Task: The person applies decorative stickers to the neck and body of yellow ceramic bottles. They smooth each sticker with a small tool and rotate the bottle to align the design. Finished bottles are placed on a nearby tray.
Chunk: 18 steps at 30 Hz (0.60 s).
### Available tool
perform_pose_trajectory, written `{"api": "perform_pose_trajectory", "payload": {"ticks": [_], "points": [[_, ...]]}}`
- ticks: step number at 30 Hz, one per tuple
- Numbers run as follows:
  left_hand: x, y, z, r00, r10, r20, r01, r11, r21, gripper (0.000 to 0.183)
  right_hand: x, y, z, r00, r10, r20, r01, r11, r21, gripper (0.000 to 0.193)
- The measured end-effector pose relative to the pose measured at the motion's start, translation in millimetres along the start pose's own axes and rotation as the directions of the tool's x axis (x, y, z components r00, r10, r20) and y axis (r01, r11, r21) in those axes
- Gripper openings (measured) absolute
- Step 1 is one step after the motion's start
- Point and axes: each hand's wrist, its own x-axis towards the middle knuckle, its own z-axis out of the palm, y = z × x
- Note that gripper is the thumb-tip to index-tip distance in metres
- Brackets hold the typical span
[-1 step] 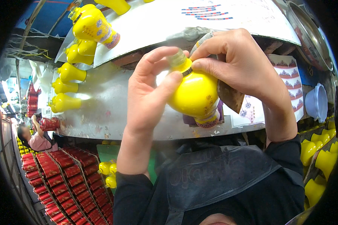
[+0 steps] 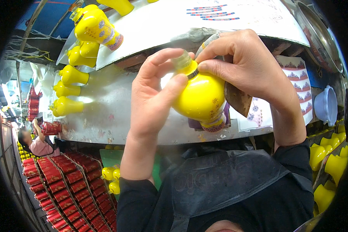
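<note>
A glossy yellow bottle [image 2: 199, 96] with a clear threaded mouth [image 2: 181, 61] is tilted over the bench edge, its patterned foot toward me. My left hand [image 2: 152, 87] grips it around the neck, thumb on the shoulder and fingers behind the mouth. With thumb and forefinger together, my right hand [image 2: 241, 63] presses a narrow dark neck band [image 2: 193, 74] against the bottle. A brown, pointed flat blade [image 2: 237, 99] sticks out below the right palm, and a grey wrapped piece [image 2: 208, 43] shows above its forefinger. Whether these join inside the palm is hidden.
Several yellow bottles [image 2: 67, 106] line the metal bench [image 2: 104, 116] at left. A decorated bottle [image 2: 96, 27] lies on the white board [image 2: 158, 23], near printed strips [image 2: 212, 13]. Label sheets [image 2: 297, 81] and a pale basin [image 2: 326, 106] are at right. Red boxes [image 2: 65, 185] stack lower left, near another person [image 2: 40, 145].
The bottle has turned very slightly in my hands. Both hands keep nearly the same grip and place.
</note>
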Motion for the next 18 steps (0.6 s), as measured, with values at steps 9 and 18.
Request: {"api": "perform_pose_trajectory", "payload": {"ticks": [9, 18], "points": [[0.9, 0.3, 1.0, 1.000, 0.005, -0.007, -0.005, 1.000, 0.019, 0.041, 1.3, 0.1, -2.3, 0.987, 0.140, 0.075, -0.148, 0.982, 0.121, 0.016], [1.9, 0.6, 0.5, 1.000, 0.007, 0.005, -0.007, 1.000, 0.014, 0.041, 4.1, 7.6, -3.0, 0.948, 0.247, 0.201, -0.301, 0.901, 0.311, 0.021]]}}
